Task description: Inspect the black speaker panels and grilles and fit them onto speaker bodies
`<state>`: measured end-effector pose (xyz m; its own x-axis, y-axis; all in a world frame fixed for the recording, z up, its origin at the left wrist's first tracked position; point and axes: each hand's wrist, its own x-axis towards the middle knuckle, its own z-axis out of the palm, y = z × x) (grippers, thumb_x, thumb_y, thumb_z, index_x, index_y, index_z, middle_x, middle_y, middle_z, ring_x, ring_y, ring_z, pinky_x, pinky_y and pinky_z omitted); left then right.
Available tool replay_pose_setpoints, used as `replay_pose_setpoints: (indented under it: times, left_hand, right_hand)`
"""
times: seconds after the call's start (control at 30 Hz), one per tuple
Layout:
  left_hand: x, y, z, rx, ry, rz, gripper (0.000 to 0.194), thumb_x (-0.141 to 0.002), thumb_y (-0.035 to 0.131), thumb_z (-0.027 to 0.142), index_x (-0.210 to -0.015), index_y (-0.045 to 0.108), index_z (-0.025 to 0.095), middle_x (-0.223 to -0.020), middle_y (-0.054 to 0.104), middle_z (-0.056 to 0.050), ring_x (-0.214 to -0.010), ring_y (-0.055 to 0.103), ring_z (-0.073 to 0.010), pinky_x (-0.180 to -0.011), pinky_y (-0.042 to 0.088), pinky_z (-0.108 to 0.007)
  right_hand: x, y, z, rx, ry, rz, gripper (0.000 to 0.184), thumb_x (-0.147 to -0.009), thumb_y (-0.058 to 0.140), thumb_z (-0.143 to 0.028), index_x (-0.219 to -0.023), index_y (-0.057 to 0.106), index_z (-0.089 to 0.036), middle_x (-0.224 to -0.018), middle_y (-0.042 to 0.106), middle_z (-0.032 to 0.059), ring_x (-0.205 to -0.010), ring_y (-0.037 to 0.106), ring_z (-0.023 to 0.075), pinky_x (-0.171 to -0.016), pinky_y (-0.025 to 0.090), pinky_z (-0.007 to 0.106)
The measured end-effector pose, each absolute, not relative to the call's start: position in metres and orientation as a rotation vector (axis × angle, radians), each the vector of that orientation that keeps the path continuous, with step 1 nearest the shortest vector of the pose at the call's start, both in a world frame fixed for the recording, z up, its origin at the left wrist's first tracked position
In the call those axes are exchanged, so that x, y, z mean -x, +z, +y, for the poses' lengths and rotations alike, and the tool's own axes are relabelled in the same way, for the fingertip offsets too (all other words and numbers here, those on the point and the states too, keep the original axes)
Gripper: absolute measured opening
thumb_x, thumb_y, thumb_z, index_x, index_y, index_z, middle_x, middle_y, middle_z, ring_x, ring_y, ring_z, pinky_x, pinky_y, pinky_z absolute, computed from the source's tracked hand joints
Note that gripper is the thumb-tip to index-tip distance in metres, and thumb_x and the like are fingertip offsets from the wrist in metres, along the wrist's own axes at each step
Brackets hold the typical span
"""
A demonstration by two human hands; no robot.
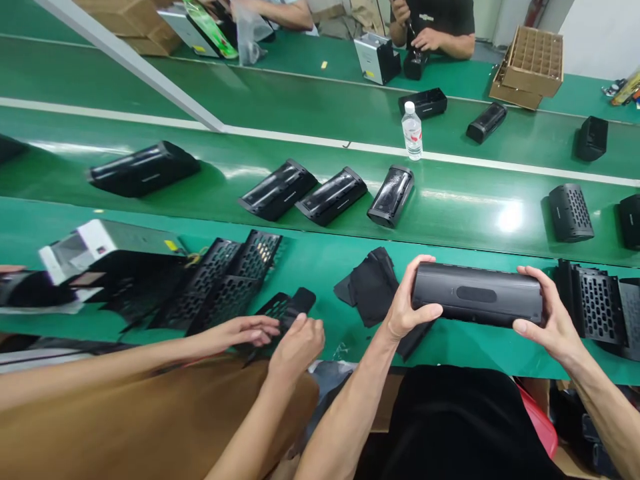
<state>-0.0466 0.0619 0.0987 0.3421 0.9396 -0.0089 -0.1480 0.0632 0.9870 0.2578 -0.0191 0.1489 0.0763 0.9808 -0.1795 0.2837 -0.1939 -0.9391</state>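
A black speaker housing point(510, 300), long and rounded with an oval recessed panel on its face, is held level above the green bench. My left hand point(407, 303) grips its left end, thumb on the front face. Round the right end wraps my right hand point(547, 313), its thumb near the lower edge. Behind and below my left wrist lies a pile of thin black sheets point(373, 283). Close to my right hand stand black perforated grille panels point(597, 297), stacked on the bench.
Several black housings point(333, 195) lie along the green conveyor point(465, 200) ahead. A water bottle point(412, 133) stands near its white divider. On my left, a co-worker's hands point(297, 343) handle a black part beside more grille panels point(220, 287). Another person works across the line.
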Motion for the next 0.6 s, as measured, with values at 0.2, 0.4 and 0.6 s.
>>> replay_pose_setpoints:
  times: [0.2, 0.4, 0.6]
  left_hand:
    - [0.036, 0.063, 0.067, -1.129, 1.032, 0.912, 0.094, -0.066, 0.089, 0.061, -0.144, 0.053, 0.023, -0.14, 0.059, -0.012, -0.12, 0.059, -0.0331, -0.105, 0.049, -0.043]
    - [0.037, 0.042, 0.064, -1.075, 1.061, 0.856, 0.099, -0.066, 0.088, 0.064, -0.148, 0.05, 0.024, -0.15, 0.054, -0.014, -0.127, 0.057, -0.0347, -0.112, 0.045, -0.047]
    - [0.048, 0.079, 0.063, -1.236, 1.121, 0.825, 0.095, -0.069, 0.089, 0.061, -0.148, 0.053, 0.025, -0.153, 0.054, -0.013, -0.14, 0.05, -0.0384, -0.12, 0.04, -0.05]
  right_hand:
    - [-0.257, 0.127, -0.003, 1.566, 1.24, -1.157, 0.094, -0.071, 0.092, -0.062, -0.148, 0.05, -0.029, -0.152, 0.054, 0.0133, -0.128, 0.06, 0.0361, -0.103, 0.055, 0.046]
    - [-0.26, 0.134, 0.003, 1.55, 1.327, -1.234, 0.102, -0.076, 0.09, -0.061, -0.16, 0.04, -0.031, -0.155, 0.053, 0.0133, -0.139, 0.054, 0.0349, -0.107, 0.054, 0.045]
    - [-0.25, 0.16, -0.013, 1.532, 1.082, -1.332, 0.081, -0.081, 0.089, -0.054, -0.152, 0.053, -0.034, -0.165, 0.047, 0.0097, -0.143, 0.052, 0.0352, -0.111, 0.052, 0.045]
